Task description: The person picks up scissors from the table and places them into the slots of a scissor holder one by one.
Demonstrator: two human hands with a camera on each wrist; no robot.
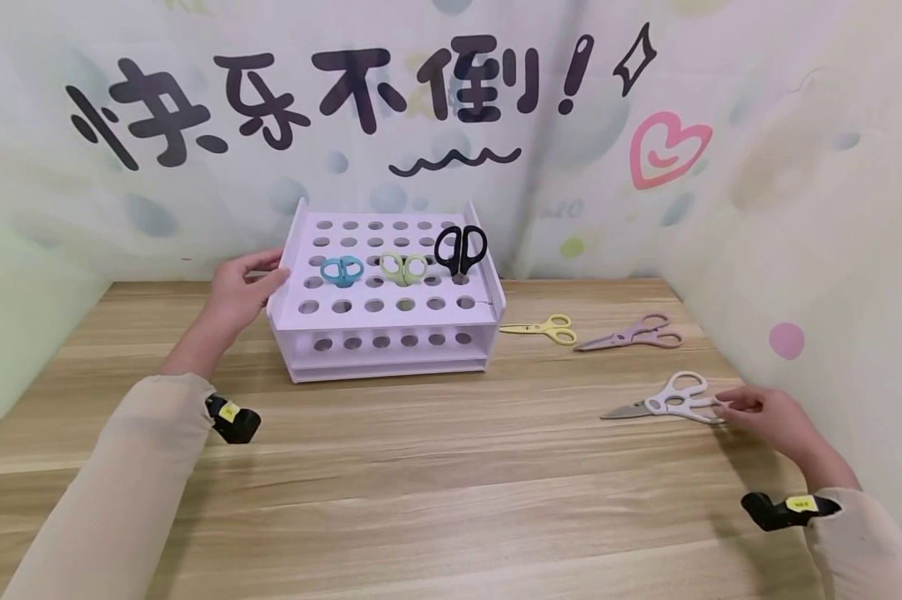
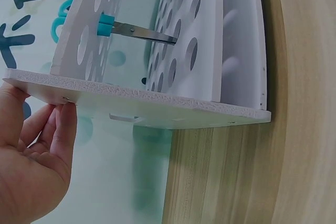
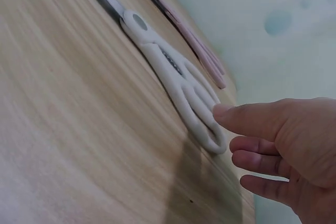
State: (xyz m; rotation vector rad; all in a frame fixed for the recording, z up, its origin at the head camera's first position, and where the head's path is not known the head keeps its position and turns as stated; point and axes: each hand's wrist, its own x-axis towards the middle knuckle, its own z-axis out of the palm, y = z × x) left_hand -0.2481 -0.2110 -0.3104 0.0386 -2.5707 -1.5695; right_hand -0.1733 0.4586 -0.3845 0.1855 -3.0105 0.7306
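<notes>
A white multi-hole rack (image 1: 391, 323) stands toward the back, with teal-handled scissors (image 1: 342, 270), light-green-handled scissors (image 1: 403, 269) and black-handled scissors (image 1: 461, 252) set upright in its holes. My left hand (image 1: 243, 290) touches the rack's left side panel (image 2: 157, 109) with thumb and fingertips on its outer face. At the right, white-handled scissors (image 1: 676, 400) lie on the table, blades pointing left. My right hand (image 3: 294, 150) is at their handle loops; its thumb meets the handle in the right wrist view, while the other fingers are bent loosely beside it.
Yellow-handled scissors (image 1: 548, 328) lie just right of the rack, one end partly hidden by it. Pink-purple-handled scissors (image 1: 638, 333) lie between those and the white pair. A printed cloth (image 1: 571, 192) hangs behind the wooden table (image 1: 421, 483) and along its sides.
</notes>
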